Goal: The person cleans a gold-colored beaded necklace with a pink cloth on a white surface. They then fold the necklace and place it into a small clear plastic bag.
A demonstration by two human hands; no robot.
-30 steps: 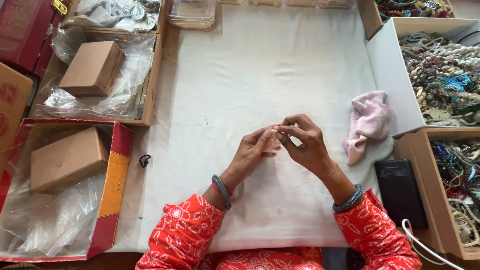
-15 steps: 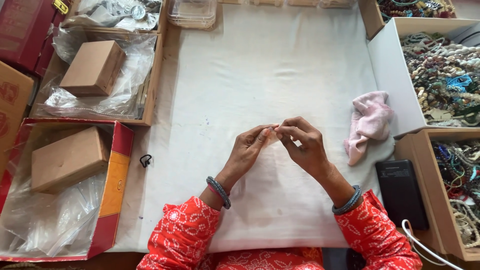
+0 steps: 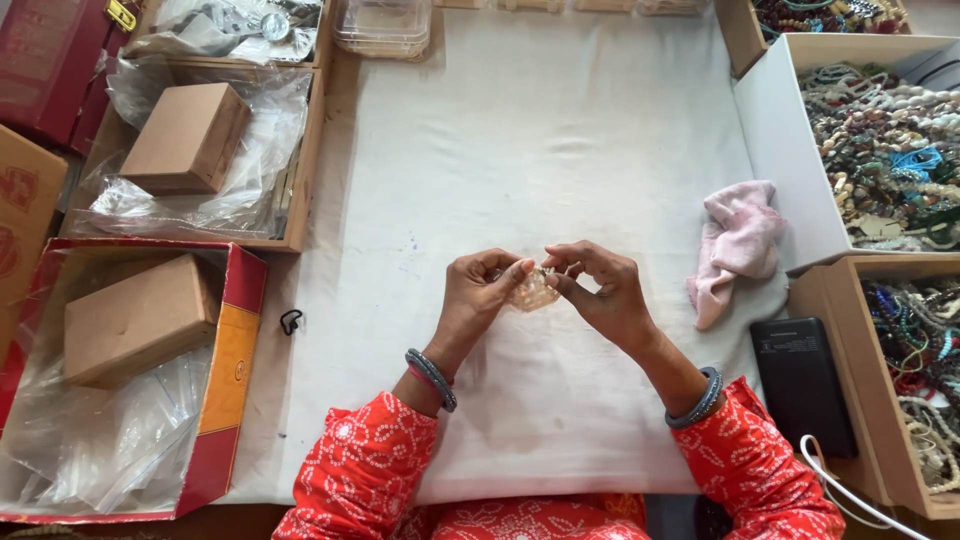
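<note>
Over the middle of a white cloth [image 3: 560, 130], my left hand [image 3: 478, 295] and my right hand [image 3: 598, 290] meet fingertip to fingertip. Between them hangs a small pale beaded piece [image 3: 533, 291], pinched by the thumb and fingers of both hands. Part of it is hidden behind my fingers. Both wrists wear grey bangles, and my sleeves are red with a white pattern.
A pink rag [image 3: 736, 245] lies right of my hands, with a black power bank [image 3: 803, 385] and white cable below it. Boxes of mixed bead strings [image 3: 885, 150] stand at the right. Brown boxes on clear plastic bags [image 3: 185, 135] fill trays at the left. A small black clip [image 3: 290, 321] lies nearby.
My hands have shifted slightly left and lower, and my left wrist has turned. The pale beaded piece now shows between my fingers, where before it was mostly hidden.
</note>
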